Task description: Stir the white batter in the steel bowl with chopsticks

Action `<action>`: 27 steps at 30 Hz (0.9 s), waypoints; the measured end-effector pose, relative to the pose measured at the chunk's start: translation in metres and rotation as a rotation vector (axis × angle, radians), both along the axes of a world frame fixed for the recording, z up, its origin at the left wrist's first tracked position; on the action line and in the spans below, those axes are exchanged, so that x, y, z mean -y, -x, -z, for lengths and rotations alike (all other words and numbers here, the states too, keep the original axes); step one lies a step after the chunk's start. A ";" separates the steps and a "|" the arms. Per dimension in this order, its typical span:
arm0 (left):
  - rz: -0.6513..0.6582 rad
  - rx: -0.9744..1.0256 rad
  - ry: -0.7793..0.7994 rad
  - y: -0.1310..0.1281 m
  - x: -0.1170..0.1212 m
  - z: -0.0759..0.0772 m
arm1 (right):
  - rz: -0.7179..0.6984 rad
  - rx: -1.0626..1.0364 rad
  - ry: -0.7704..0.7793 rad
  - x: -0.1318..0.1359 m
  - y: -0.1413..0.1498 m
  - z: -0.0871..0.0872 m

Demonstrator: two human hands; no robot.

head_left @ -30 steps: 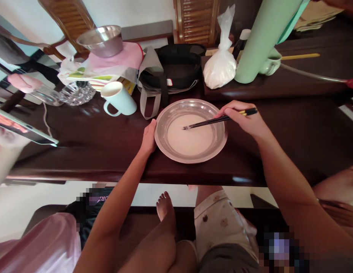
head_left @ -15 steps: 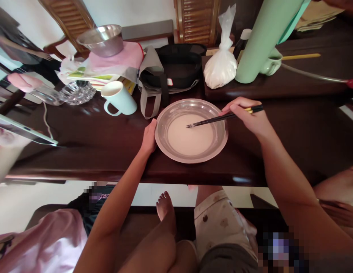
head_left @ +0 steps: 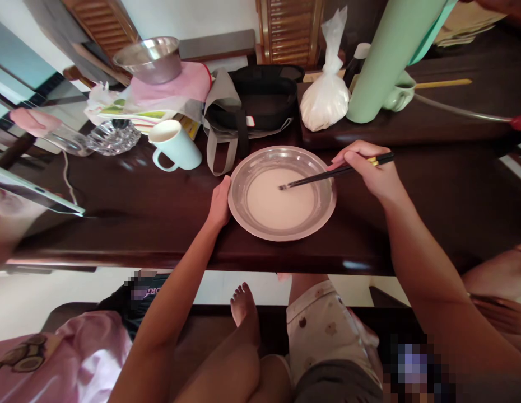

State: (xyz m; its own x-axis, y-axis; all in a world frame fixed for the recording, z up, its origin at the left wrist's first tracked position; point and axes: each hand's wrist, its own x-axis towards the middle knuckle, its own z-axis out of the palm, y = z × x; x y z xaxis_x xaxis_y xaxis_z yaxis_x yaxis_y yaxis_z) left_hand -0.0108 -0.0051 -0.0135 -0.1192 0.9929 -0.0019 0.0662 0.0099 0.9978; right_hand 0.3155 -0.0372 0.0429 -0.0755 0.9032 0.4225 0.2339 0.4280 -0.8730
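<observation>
A wide metal bowl [head_left: 281, 234] stands on the dark table, near its front edge. Inside it lies a pale, milky liquid [head_left: 277, 210]. My left hand [head_left: 221, 201] grips the bowl's left rim, its thumb on top and the other fingers hidden behind the side. In my right hand [head_left: 365, 168], closed and raised over the bowl's right rim, is a pair of black chopsticks [head_left: 313, 178] with gold bands. Their wet, whitened tips are at the liquid's surface near the middle; whether they dip in I cannot tell.
Behind the bowl stand a grey and black bag [head_left: 260, 106], a knotted plastic bag of white powder [head_left: 325, 103] and a tall green cylinder [head_left: 386, 73]. Leftward are a light blue mug [head_left: 176, 146], a glass dish [head_left: 113, 137] and another metal bowl [head_left: 153, 61]. A person's hand holds a tablet [head_left: 37, 193].
My right hand has shifted slightly up and right, and the chopstick tips have moved a little to the right in the bowl. My left hand and the bowl stay put.
</observation>
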 end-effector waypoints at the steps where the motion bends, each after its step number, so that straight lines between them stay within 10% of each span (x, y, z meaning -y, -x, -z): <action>1: -0.004 0.002 0.005 -0.001 0.001 -0.001 | -0.012 -0.044 0.017 0.000 -0.001 0.001; 19: -0.018 0.007 0.021 -0.004 0.004 -0.008 | -0.156 -0.037 0.086 0.003 0.005 0.000; 27: -0.005 0.005 -0.001 -0.001 0.002 -0.003 | 0.012 -0.026 0.013 -0.001 -0.003 0.000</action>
